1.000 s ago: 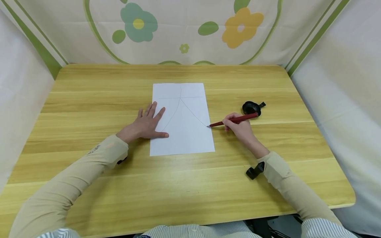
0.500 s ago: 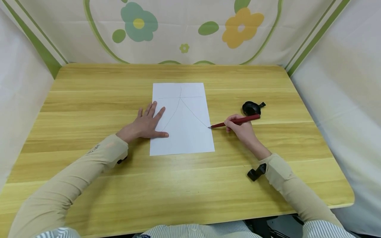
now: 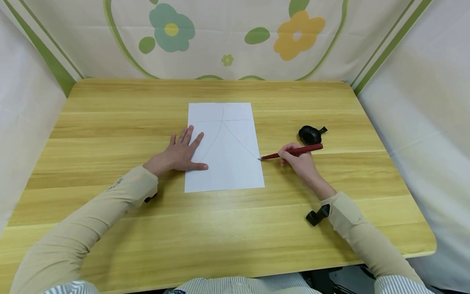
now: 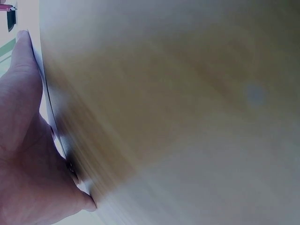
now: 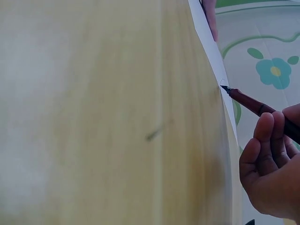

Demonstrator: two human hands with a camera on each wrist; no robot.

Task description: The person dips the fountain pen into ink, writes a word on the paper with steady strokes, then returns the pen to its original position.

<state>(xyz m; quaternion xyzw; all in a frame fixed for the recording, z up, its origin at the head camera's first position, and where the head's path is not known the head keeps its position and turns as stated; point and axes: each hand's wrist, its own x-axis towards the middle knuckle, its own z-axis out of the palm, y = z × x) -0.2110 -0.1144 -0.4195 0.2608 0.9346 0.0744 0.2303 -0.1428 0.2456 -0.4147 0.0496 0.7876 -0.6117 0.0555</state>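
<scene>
A white sheet of paper lies on the wooden table, bearing a near-horizontal line and curved strokes that cross near its top. My left hand rests spread on the sheet's left edge, thumb and fingers apart. With my right hand I pinch a dark red fountain pen, its nib at the paper's right edge where the slanting stroke ends. In the right wrist view, the pen's metal nib meets the paper's edge and the fingers curl about the barrel. The left wrist view shows the left hand from its side.
A round black object with a small tab lies just beyond my right hand. The wooden table reaches back to a white curtain printed with flowers. A black device is on the right wrist.
The right hand and pen have slid slightly right and toward me. The slanting stroke has lengthened to the paper's right edge. My left hand has stayed in place.
</scene>
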